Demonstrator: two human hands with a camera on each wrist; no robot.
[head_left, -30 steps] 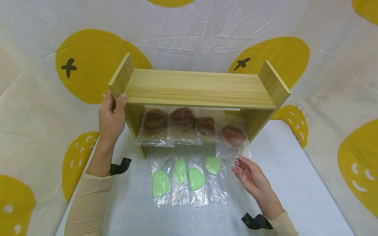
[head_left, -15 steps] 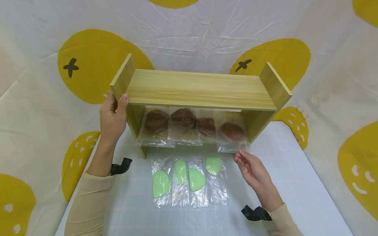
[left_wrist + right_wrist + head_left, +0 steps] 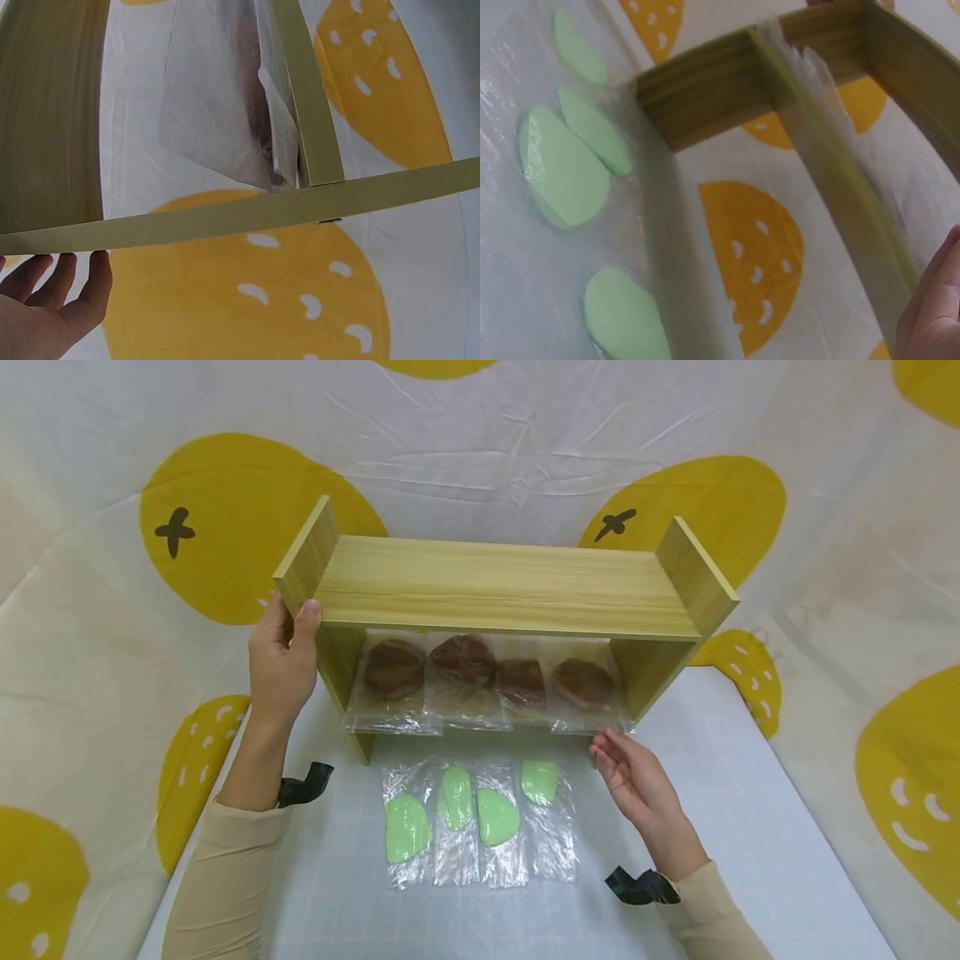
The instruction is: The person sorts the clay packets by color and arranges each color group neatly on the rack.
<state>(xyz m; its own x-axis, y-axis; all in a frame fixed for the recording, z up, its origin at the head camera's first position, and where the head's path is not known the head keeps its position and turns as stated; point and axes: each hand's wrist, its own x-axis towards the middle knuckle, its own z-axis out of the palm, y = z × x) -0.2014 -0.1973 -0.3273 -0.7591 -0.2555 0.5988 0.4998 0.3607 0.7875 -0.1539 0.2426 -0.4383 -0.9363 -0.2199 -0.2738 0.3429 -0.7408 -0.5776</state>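
Observation:
A two-level wooden shelf stands on the table, its left side panel gripped by my left hand, thumb on the front edge. In the left wrist view the fingers touch that panel's edge. On the lower board lie several clear plastic bags, each with a flat reddish-brown piece inside. My right hand is at the rightmost bag, thumb and fingertips pinching its front right corner. In the right wrist view only part of the right hand shows, beside the lower board.
In front of the shelf, several clear bags with pale green pieces lie in a row on the light checked tablecloth. Behind and around hangs a white cloth with yellow printed shapes.
My right hand has moved forward, away from me, and the rightmost bag has slid deeper onto the lower board, level with the others. The left hand keeps its grip on the shelf.

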